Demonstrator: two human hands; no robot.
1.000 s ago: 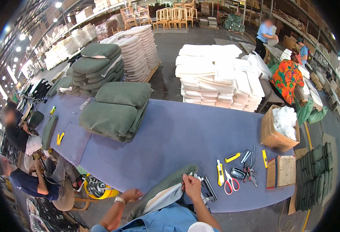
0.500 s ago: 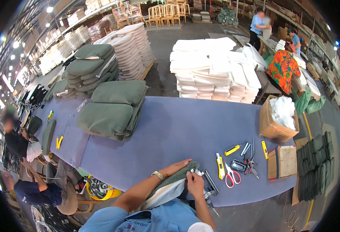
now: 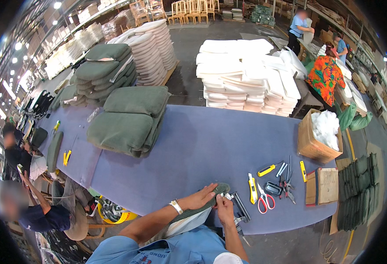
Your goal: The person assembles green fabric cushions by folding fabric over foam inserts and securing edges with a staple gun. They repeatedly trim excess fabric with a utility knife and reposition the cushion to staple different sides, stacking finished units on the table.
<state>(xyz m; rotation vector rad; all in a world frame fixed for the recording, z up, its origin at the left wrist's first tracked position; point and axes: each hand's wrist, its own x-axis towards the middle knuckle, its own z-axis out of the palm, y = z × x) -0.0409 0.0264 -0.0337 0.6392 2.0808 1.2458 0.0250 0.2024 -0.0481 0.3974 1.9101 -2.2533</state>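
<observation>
Green cloth on the cushion (image 3: 222, 188) lies under the left hand (image 3: 198, 199), which is flat with its fingers stretched out. The right hand (image 3: 224, 210) is curled up, finger and thumb pinching the cushion's edge. The cushion is at the near side of the blue table (image 3: 193, 149). Just right of the cushion is a metal tool (image 3: 242, 207). Farther right of the cushion are a yellow cutter (image 3: 252, 188) and red scissors (image 3: 266, 202). A big green pile (image 3: 125, 125) sits beyond the cushion, to its left.
</observation>
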